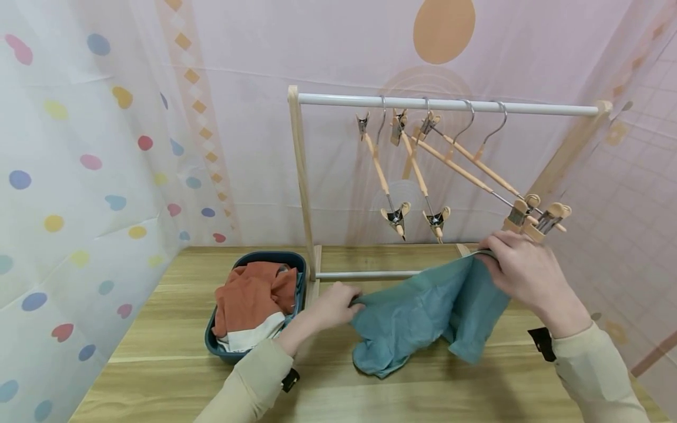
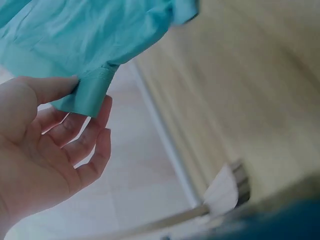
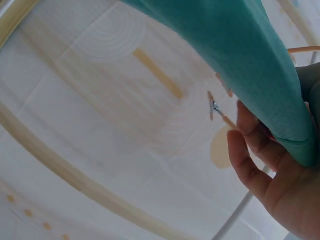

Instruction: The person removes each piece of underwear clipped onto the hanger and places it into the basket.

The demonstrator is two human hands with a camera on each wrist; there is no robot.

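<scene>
A teal garment point(image 1: 412, 311) that looks like a pair of shorts is stretched between both hands, its lower parts hanging in folds above the table. My left hand point(image 1: 330, 305) pinches one corner of its top edge; in the left wrist view, thumb and fingers hold the stitched band point(image 2: 92, 92). With my right hand point(image 1: 520, 270) I grip the opposite corner, raised higher, just below the wooden clips point(image 1: 550, 220) of the hangers. Whether that hand touches a clip is hidden. In the right wrist view, the cloth point(image 3: 250, 65) covers part of the fingers.
Several clip hangers point(image 1: 412, 161) hang from the white rail point(image 1: 349, 100) of a wooden rack point(image 1: 300, 176). Left of it, a dark blue basin point(image 1: 211, 343) holds orange and white clothing point(image 1: 254, 294). Patterned curtains point(image 1: 121, 176) surround the wooden table point(image 1: 153, 352).
</scene>
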